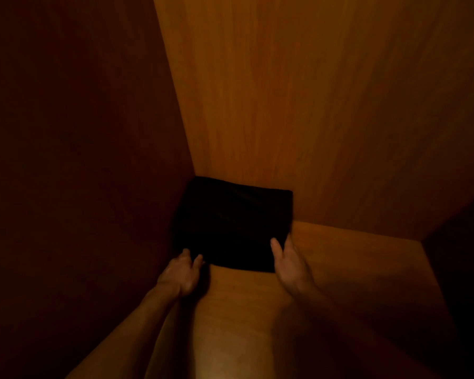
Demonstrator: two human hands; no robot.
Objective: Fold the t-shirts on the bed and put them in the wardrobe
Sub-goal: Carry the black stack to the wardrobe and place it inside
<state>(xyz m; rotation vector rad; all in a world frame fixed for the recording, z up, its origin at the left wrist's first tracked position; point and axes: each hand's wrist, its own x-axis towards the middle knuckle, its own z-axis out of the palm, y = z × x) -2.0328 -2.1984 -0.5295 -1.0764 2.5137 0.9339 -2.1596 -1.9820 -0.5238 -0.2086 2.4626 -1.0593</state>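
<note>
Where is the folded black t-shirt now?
In the head view, the folded black t-shirt lies on the wardrobe shelf, in its back left corner, between both hands.

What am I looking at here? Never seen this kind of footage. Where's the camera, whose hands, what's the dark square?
There is one picture, from a wide-angle camera worn on a person's head, looking forward and down. No robot: the two bare arms are the wearer's own. The view is into a dim wooden wardrobe. The dark square is a folded black t-shirt lying on the shelf, pushed into the back left corner. The left hand touches its near left corner, and the right hand is at its near right edge, thumb on top. The light is too dim to tell whether either hand actually grips the cloth.
</note>
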